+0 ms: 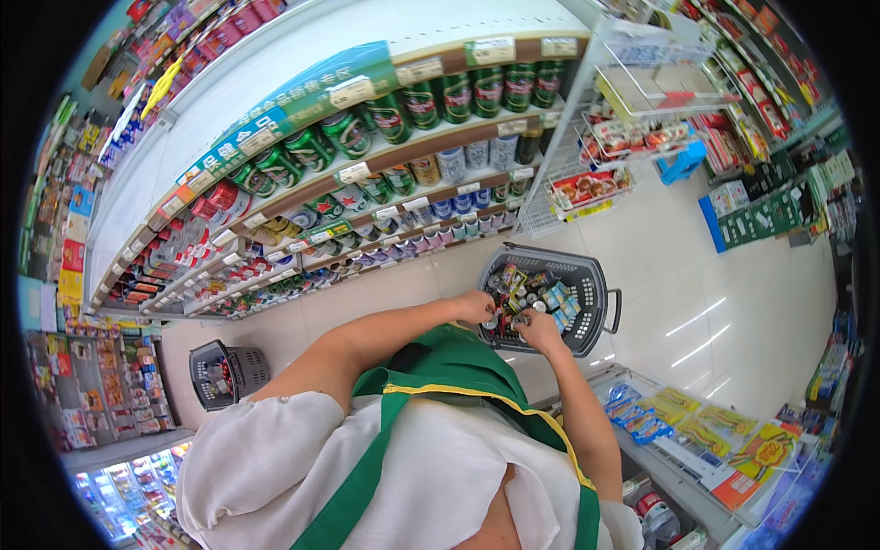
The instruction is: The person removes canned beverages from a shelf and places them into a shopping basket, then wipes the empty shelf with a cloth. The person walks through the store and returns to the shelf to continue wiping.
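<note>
A dark grey plastic shopping basket (586, 275) stands on the tiled floor before me, filled with cans and small packages. My left hand (474, 306) reaches over its near left rim, with the fingertips down among the cans. Inside the near side, my right hand (540, 331) has its fingers curled at a small can (523, 319); whether either hand grips anything is too small to tell. Light-blue cartons (564, 306) lie to the right in the basket. Its handle (617, 311) sticks out on the right.
Shelves of beer cans (421, 106) run along the far side, beneath a bare white top shelf (289, 65). A second grey basket (249, 371) stands at left. Wire racks (591, 192) and a blue stool (682, 163) are beyond; a candy display (711, 430) lies near right.
</note>
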{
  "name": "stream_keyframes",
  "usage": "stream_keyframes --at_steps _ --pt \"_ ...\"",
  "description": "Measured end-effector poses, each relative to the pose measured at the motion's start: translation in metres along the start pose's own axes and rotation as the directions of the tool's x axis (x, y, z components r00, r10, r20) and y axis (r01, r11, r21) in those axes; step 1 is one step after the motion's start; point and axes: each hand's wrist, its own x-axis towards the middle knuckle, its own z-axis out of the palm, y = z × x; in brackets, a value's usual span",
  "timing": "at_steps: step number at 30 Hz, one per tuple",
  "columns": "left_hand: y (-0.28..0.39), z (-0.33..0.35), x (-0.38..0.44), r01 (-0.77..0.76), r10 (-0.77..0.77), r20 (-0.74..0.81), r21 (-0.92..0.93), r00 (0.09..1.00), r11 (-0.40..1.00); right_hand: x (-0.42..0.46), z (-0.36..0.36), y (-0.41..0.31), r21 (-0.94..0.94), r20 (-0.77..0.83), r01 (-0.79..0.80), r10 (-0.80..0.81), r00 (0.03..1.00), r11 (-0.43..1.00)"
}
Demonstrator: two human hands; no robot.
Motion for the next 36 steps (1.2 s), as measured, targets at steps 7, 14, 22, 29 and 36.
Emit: stream_keyframes --at_steps 7,14,22,29,36 --pt "0.02 -0.003 0.003 0.029 -0.044 0.127 0.119 0.991 0.993 -0.029 -0.002 0.021 0.041 0.024 -0.011 0.01 1.0 0.999" --pt "0.047 -0.003 0.037 -0.084 0.036 0.198 0.24 0.98 0.967 -0.047 0.002 0.056 0.135 -0.066 -0.072 0.081 0.995 0.988" --pt "0.069 0.002 0.057 -0.162 0.112 0.207 0.247 0.972 0.955 -0.058 -0.007 0.067 0.114 0.006 -0.252 0.253 0.968 0.961" --pt "0.074 -0.005 0.062 -0.121 0.069 0.202 0.257 0.977 0.959 -0.053 -0.006 0.087 0.097 -0.111 -0.195 0.206 0.972 0.976" --pt "0.078 -0.01 0.076 -0.172 0.103 0.267 0.248 0.958 0.953 -0.051 -0.008 0.086 0.137 -0.107 -0.199 0.214 0.971 0.97"
